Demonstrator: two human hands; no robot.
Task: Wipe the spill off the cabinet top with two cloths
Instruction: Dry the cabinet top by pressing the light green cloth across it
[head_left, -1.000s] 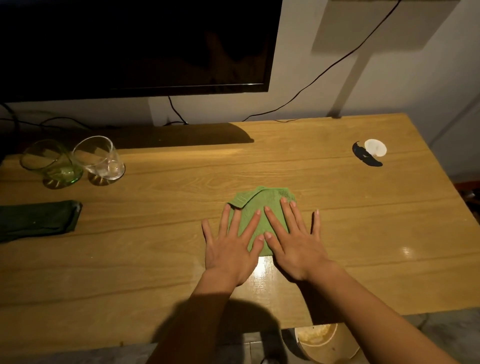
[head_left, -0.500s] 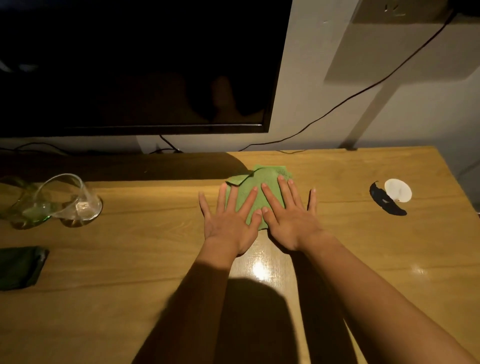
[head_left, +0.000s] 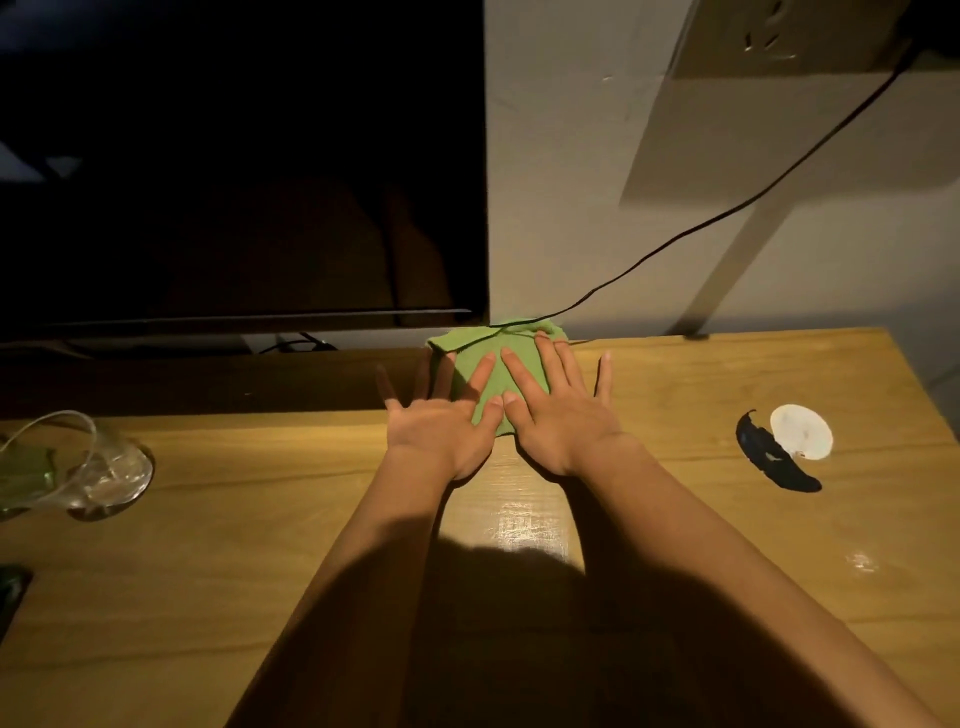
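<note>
On the wooden cabinet top (head_left: 727, 519) below a dark screen (head_left: 234, 156), left hand (head_left: 441, 421) and right hand (head_left: 558, 410) press flat, fingers spread, on a green cloth (head_left: 498, 358) at twelve o'clock.

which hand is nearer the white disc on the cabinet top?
Right. The right hand lies flat on the green cloth, left of the white disc; the left hand is beyond it.

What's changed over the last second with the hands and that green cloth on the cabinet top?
Both hands, left hand and right hand, pushed the green cloth away from the person to the back edge of the cabinet top, by the wall. Neither took hold or let go; both stay flat on it. The glasses and white disc kept their places.
</note>
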